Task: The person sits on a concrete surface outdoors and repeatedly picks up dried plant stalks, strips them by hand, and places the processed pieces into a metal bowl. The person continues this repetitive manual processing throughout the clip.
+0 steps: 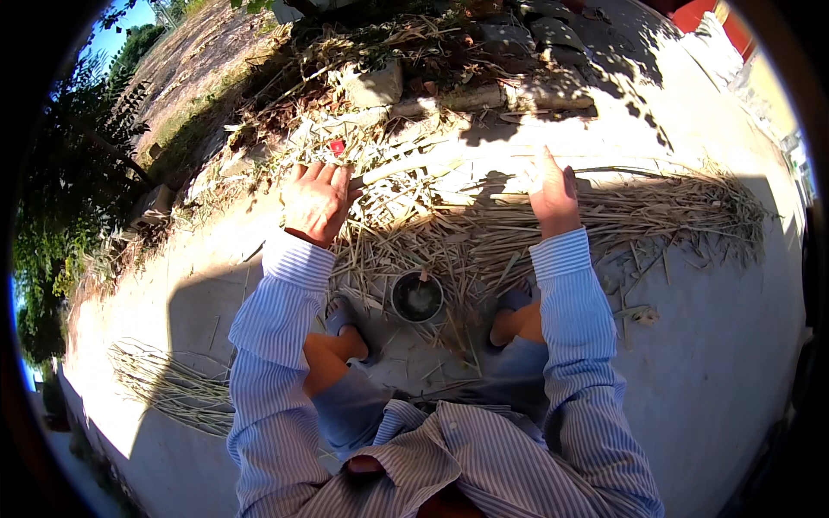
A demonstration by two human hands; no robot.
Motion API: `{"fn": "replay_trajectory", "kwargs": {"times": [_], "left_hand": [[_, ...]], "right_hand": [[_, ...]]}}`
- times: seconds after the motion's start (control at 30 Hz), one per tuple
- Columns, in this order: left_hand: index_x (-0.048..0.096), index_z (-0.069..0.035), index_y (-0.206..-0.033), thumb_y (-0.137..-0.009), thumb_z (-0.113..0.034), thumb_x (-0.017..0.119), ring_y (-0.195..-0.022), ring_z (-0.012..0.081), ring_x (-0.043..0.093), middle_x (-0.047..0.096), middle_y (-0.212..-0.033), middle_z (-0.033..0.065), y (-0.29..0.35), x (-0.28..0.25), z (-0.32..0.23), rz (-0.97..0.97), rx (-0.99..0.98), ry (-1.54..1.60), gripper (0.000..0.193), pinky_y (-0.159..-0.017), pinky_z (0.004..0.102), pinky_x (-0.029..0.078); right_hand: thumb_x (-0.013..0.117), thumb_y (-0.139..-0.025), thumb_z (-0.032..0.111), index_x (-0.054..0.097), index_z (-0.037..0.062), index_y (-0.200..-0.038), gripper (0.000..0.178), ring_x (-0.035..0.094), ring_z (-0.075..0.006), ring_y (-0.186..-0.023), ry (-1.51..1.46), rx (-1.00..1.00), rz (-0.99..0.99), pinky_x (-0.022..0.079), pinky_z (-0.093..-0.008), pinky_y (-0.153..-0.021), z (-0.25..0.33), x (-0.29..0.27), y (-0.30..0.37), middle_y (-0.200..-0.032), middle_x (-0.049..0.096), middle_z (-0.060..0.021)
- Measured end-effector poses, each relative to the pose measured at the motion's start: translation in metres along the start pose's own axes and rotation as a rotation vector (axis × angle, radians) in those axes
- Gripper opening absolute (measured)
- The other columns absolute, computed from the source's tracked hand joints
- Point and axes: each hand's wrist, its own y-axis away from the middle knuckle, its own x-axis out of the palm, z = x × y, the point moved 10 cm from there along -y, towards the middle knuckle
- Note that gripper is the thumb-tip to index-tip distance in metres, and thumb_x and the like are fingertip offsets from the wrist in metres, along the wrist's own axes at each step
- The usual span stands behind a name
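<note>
On the left, my left hand point(318, 204) is back upward, its fingers bent over and its thumb along the end of a pale stalk point(393, 169). That stalk runs rightward into strong glare. My right hand point(553, 192) is held edge-on with fingers stretched away from me and thumb apart, over the far edge of a long layer of dry stalks point(639, 207). Thin stalks pass close by its fingers, but glare hides whether they touch. A round metal container point(417, 296) with dark contents and a small stick-like piece in it stands between my feet.
A small bundle of greenish stalks point(177, 388) lies on the concrete at the left. Stone blocks point(376, 86) and plant litter border the far side. A small red object point(338, 147) sits beyond my left hand. Loose straw is scattered around my feet.
</note>
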Motion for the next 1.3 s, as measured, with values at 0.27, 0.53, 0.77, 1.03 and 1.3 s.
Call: {"fn": "replay_trajectory", "kwargs": {"times": [0.27, 0.53, 0.77, 1.03, 1.3], "left_hand": [[0.068, -0.012, -0.088, -0.068, -0.026, 0.077, -0.072, 0.0202, 0.060, 0.067, -0.077, 0.0007, 0.010, -0.008, -0.014, -0.246, -0.150, 0.286, 0.025, -0.065, 0.0375, 0.043], [0.062, 0.002, -0.088, -0.085, -0.005, 0.067, -0.071, 0.0099, 0.060, 0.065, -0.077, 0.0064, 0.042, -0.036, 0.111, -0.494, -0.745, 0.743, 0.009, -0.065, 0.0235, 0.048], [0.064, 0.002, -0.101, -0.086, -0.029, 0.068, -0.081, 0.0245, 0.066, 0.069, -0.093, 0.0149, 0.032, 0.044, 0.048, 0.329, -0.419, 0.641, 0.035, -0.073, 0.0298, 0.051], [0.065, 0.001, -0.084, -0.079, -0.005, 0.074, -0.074, 0.0121, 0.065, 0.068, -0.078, 0.0078, 0.047, 0.003, 0.085, -0.369, -0.629, 0.846, 0.012, -0.065, 0.0250, 0.050], [0.062, -0.004, -0.106, -0.085, -0.037, 0.065, -0.089, 0.0294, 0.058, 0.067, -0.090, 0.0099, 0.031, -0.040, 0.100, -0.365, -0.478, -0.107, 0.039, -0.082, 0.0417, 0.041]], "right_hand": [[0.063, -0.091, 0.028, 0.051, -0.0020, -0.122, 0.044, 0.055, -0.0317, -0.114, 0.076, 0.021, -0.078, 0.048, -0.0412, -0.092, -0.027, -0.002, -0.028, -0.121, 0.057, -0.0159], [0.067, -0.089, 0.027, 0.052, -0.0029, -0.123, 0.048, 0.055, -0.0291, -0.113, 0.134, 0.081, -0.220, 0.050, -0.0350, -0.089, -0.042, -0.022, -0.058, -0.117, 0.059, -0.0160], [0.069, -0.086, 0.026, 0.051, -0.0065, -0.120, 0.050, 0.060, -0.0304, -0.104, 0.227, 0.017, -0.238, 0.056, -0.0343, -0.072, -0.033, -0.012, -0.048, -0.110, 0.061, -0.0189], [0.071, -0.086, 0.027, 0.056, -0.0050, -0.115, 0.046, 0.064, -0.0262, -0.095, 0.242, 0.057, -0.284, 0.051, -0.0285, -0.065, -0.044, -0.013, -0.051, -0.109, 0.062, -0.0195], [0.065, -0.090, 0.021, 0.054, -0.0060, -0.115, 0.038, 0.063, -0.0291, -0.102, 0.127, 0.009, -0.073, 0.050, -0.0391, -0.092, -0.075, 0.018, -0.050, -0.116, 0.060, -0.0162]]}}
